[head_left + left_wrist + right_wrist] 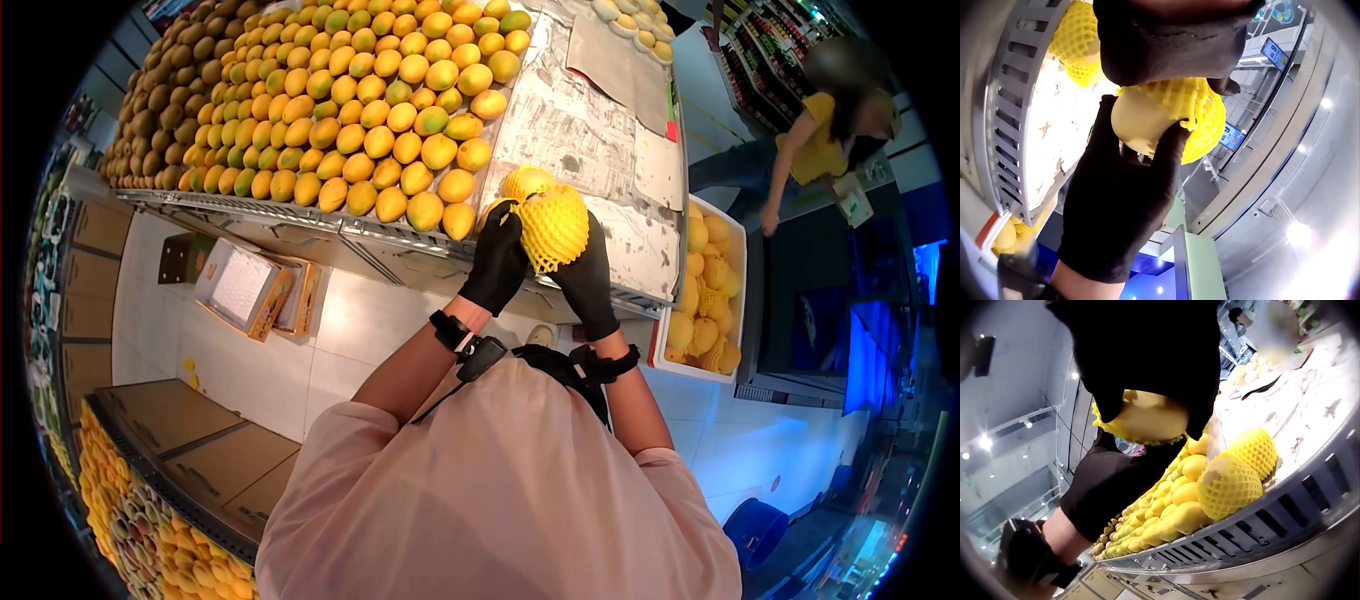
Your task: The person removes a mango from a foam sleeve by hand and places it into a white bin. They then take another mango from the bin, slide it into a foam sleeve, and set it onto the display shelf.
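Between my two black-gloved hands is a large pale-yellow fruit (1141,122) partly covered by a yellow foam net (555,230). In the head view my left hand (497,262) grips it from the left and my right hand (588,280) from the right. The left wrist view shows the fruit's smooth bare end, with the right thumb at the net's edge. They hold it just over the front edge of the display stand. Two fruits in foam nets, a nearer one (1229,487) and one behind it (1257,450), rest on the stand by the rail.
Rows of yellow mangoes (400,120) fill the stand's left side, beside brown round fruit (165,110). Paper sheets (580,120) cover its right side. A white box (655,350) of yellow fruit stands at right. Cartons (250,285) lie on the floor; another person (815,150) stands at far right.
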